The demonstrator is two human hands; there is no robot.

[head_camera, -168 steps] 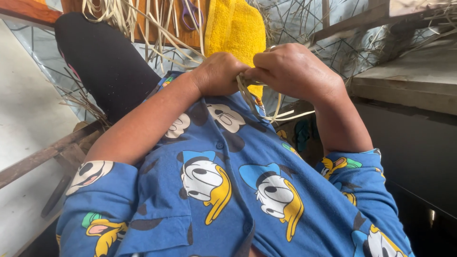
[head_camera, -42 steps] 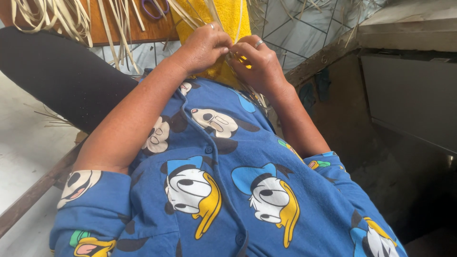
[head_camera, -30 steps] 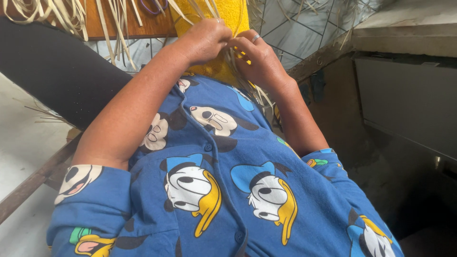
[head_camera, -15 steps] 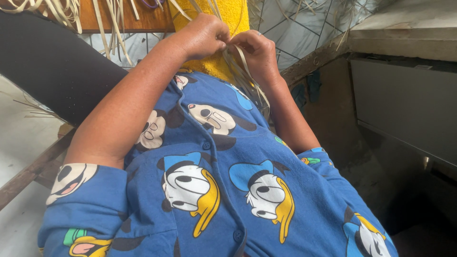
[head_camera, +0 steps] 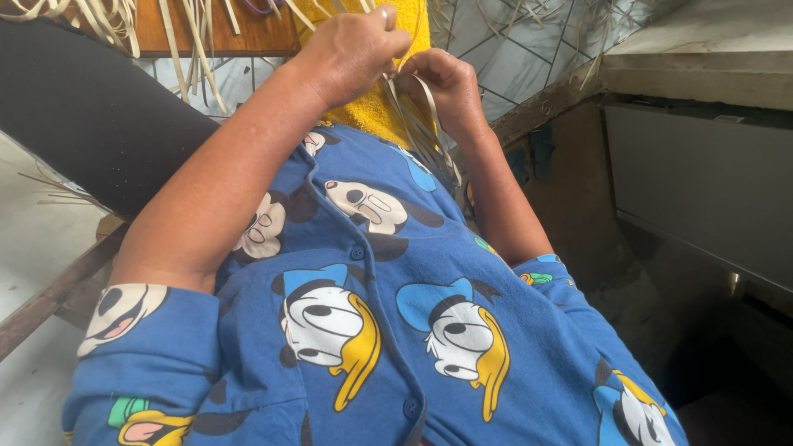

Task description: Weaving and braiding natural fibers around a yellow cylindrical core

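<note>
Left hand: our left hand (head_camera: pixel 351 51) is curled shut, pinching the pale straw strips (head_camera: pixel 417 116)
Strips: we see them over the yellow cloth (head_camera: pixel 376 111), between both hands
Right hand: our right hand (head_camera: pixel 446 83) closes on them too

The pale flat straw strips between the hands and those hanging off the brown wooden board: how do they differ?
The pale strips between the hands are gathered and pinched by the left hand and right hand; the strips on the wooden board dangle loose, spread and untouched. Both look flat and straw-coloured.
</note>
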